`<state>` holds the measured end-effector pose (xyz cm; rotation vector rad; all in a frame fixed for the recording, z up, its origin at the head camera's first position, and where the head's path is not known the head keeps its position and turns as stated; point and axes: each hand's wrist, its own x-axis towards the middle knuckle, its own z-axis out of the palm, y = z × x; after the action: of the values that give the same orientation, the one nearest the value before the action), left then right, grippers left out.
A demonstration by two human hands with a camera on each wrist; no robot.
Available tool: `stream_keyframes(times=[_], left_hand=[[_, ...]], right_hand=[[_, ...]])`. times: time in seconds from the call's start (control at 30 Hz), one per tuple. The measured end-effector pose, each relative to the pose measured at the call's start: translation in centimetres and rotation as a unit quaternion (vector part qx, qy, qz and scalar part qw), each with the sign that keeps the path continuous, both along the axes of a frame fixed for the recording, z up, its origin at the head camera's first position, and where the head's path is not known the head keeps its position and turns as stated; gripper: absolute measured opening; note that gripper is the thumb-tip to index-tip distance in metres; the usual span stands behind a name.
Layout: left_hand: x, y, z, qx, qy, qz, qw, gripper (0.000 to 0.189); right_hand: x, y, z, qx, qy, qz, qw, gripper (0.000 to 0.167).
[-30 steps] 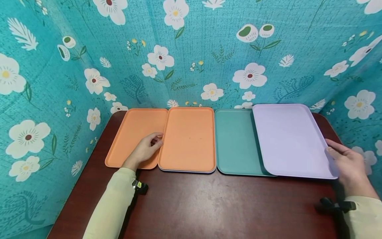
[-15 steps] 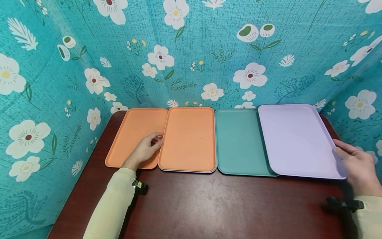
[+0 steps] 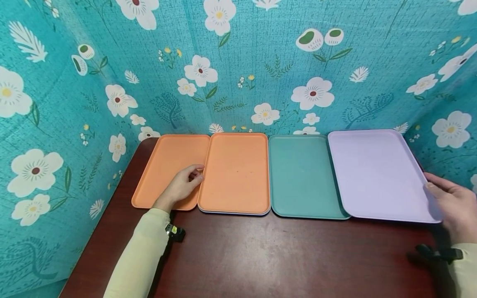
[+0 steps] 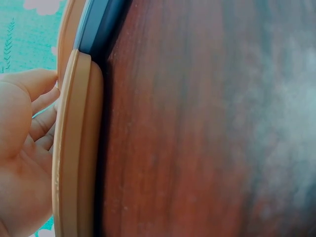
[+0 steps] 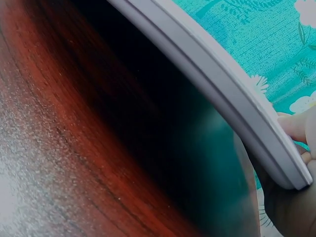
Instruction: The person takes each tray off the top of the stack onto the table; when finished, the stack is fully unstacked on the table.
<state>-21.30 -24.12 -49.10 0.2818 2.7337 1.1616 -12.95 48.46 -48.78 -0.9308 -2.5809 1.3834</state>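
My right hand point(image 3: 456, 207) pinches the right rim of a lilac tray point(image 3: 380, 174), thumb on top and fingers beneath. In the right wrist view the lilac tray point(image 5: 217, 79) is tilted, its underside raised off the table. Its left edge meets the right side of a green tray point(image 3: 307, 178). My left hand point(image 3: 182, 184) lies over the left orange tray point(image 3: 164, 153), fingers loosely bent. Their tips touch the left rim of a second orange tray point(image 3: 236, 171), stacked on a bluish-grey one whose edge shows below. In the left wrist view my thumb point(image 4: 39, 81) is at that rim.
The trays stand side by side along the back of a dark red-brown wooden table point(image 3: 261, 256). A turquoise flowered cloth point(image 3: 242, 62) hangs close behind and on both sides. Black wrist cameras point(image 3: 177, 234) are strapped at both sleeves.
My right hand has drawn the lilac tray to the right, uncovering more of the green tray. My left hand and the orange trays have stayed in place.
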Motion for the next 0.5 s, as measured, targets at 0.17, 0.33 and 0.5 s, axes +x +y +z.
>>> stream_keyframes(times=[0.17, 0.33, 0.5], left_hand=[[0.1, -0.1, 0.0, -0.002, 0.0, -0.002, 1.0, 0.045], [0.0, -0.1, -0.1, -0.002, 0.0, -0.001, 1.0, 0.045], [-0.1, -0.1, -0.1, -0.001, 0.002, -0.003, 1.0, 0.045]], right_hand=[[-0.1, 0.7, -0.4, -0.036, 0.032, 0.009, 0.9988, 0.056], [-0.3, 1.4, -0.5, -0.067, 0.065, 0.017, 0.9955, 0.057], [-0.2, 2.0, -0.8, -0.069, 0.097, 0.021, 0.9926, 0.053]])
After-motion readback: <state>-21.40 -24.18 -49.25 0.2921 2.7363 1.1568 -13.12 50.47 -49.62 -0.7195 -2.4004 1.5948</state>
